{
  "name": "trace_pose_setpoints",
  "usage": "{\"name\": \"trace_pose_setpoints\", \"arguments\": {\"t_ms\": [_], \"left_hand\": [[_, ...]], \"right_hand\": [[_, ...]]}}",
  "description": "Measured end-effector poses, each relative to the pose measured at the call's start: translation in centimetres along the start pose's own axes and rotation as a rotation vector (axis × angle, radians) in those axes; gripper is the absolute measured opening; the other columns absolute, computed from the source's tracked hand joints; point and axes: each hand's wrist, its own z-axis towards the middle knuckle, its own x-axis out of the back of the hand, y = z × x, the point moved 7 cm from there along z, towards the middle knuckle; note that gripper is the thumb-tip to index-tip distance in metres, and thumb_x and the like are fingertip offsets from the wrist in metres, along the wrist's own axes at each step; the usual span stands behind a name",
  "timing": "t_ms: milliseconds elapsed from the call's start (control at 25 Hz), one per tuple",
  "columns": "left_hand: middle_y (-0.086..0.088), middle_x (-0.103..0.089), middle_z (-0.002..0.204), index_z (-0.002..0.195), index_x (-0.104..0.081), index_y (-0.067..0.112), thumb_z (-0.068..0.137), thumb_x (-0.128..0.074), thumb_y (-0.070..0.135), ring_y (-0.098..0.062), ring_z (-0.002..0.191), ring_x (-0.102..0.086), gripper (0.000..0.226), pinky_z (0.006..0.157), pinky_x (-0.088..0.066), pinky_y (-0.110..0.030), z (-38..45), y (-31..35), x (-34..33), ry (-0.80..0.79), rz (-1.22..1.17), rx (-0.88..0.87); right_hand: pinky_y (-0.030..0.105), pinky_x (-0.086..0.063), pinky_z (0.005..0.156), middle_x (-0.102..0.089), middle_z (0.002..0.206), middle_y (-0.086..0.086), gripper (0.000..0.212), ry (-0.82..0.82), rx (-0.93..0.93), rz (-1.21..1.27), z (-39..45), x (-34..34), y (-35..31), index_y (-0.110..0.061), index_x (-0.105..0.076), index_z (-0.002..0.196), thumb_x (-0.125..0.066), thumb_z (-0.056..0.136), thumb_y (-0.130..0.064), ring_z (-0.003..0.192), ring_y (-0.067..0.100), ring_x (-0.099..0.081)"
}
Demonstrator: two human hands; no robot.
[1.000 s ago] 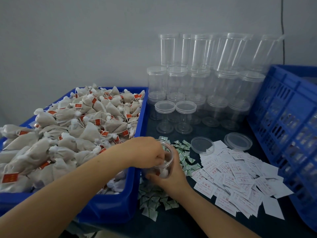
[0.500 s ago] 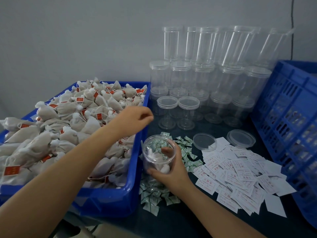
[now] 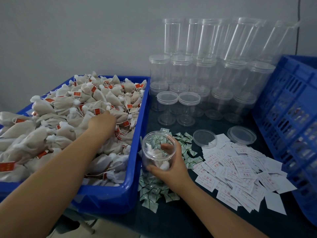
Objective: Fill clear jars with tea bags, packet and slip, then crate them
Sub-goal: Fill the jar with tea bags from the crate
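Note:
A blue bin [image 3: 137,127] on the left is heaped with beige tea bags [image 3: 72,117] carrying red tags. My left hand [image 3: 103,122] reaches into the heap and rests on the bags, its fingers hidden behind the back of the hand. My right hand [image 3: 171,167] grips an open clear jar [image 3: 158,152] just right of the bin. The jar stands upright with a few tea bags at its bottom. Small green-and-white packets [image 3: 152,191] lie scattered under and around the jar. White printed slips [image 3: 240,172] are spread out to the right of it.
Stacks of empty clear jars [image 3: 205,74] stand against the back wall, several with lids on. Two loose lids [image 3: 204,138] [image 3: 241,134] lie by the slips. A blue slatted crate [image 3: 291,117] fills the right side. The dark table [image 3: 180,220] ends near me.
My left hand left the jar's mouth, rose and moved left and away into the tea bag heap. My right hand has kept hold of the jar in about the same place.

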Motion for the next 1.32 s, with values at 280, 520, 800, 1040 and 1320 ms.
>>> {"name": "trace_pose_setpoints", "arguments": {"t_ms": [280, 520, 800, 1040, 1320], "left_hand": [[-0.006, -0.06, 0.112, 0.111, -0.062, 0.016, 0.091, -0.056, 0.022, -0.024, 0.105, -0.058, 0.021, 0.077, -0.044, -0.032, 0.1, -0.7, 0.6, 0.101, 0.062, 0.034], [-0.004, -0.054, 0.078, 0.081, -0.057, 0.01, 0.086, -0.063, 0.03, -0.022, 0.075, -0.055, 0.022, 0.065, -0.043, -0.034, -1.1, -2.0, 3.4, 0.212, -0.362, 0.08], [0.003, -0.058, 0.086, 0.084, -0.051, 0.021, 0.08, -0.072, 0.024, -0.014, 0.077, -0.053, 0.022, 0.069, -0.045, -0.03, -3.9, -1.7, 9.6, 0.303, -0.814, -0.069], [0.013, -0.065, 0.093, 0.093, -0.066, 0.029, 0.081, -0.07, 0.024, -0.004, 0.083, -0.063, 0.014, 0.068, -0.055, -0.02, -8.4, 2.2, 14.5, 0.33, -1.114, -0.363], [0.015, -0.063, 0.085, 0.087, -0.061, 0.032, 0.083, -0.068, 0.021, 0.0, 0.08, -0.058, 0.013, 0.067, -0.044, -0.01, -10.7, 7.8, 12.9, 0.254, -0.895, -0.58]], "right_hand": [[0.009, -0.051, 0.08, -0.045, 0.13, -0.02, 0.098, 0.001, -0.011, 0.007, -0.1, 0.0, 0.1, -0.062, -0.027, 0.131, -0.089, 0.067, -0.022, 0.109, -0.019, -0.05], [0.011, -0.052, 0.081, -0.045, 0.129, -0.019, 0.097, 0.008, -0.001, -0.007, -0.1, 0.0, 0.0, -0.074, -0.029, 0.121, -0.089, 0.065, -0.023, 0.11, -0.018, -0.05], [0.015, -0.053, 0.084, -0.047, 0.128, -0.022, 0.096, 0.009, -0.015, 0.0, -0.1, -0.1, 0.2, -0.064, -0.03, 0.13, -0.088, 0.059, -0.036, 0.112, -0.014, -0.052], [0.009, -0.05, 0.081, -0.047, 0.128, -0.017, 0.094, 0.015, -0.004, -0.006, 0.1, 0.0, 0.3, -0.069, -0.031, 0.124, -0.089, 0.063, -0.028, 0.11, -0.016, -0.051], [0.014, -0.052, 0.084, -0.057, 0.121, -0.024, 0.091, 0.029, 0.018, 0.025, 0.1, -0.1, 0.1, -0.049, -0.036, 0.133, -0.087, 0.06, -0.031, 0.113, -0.005, -0.058]]}}
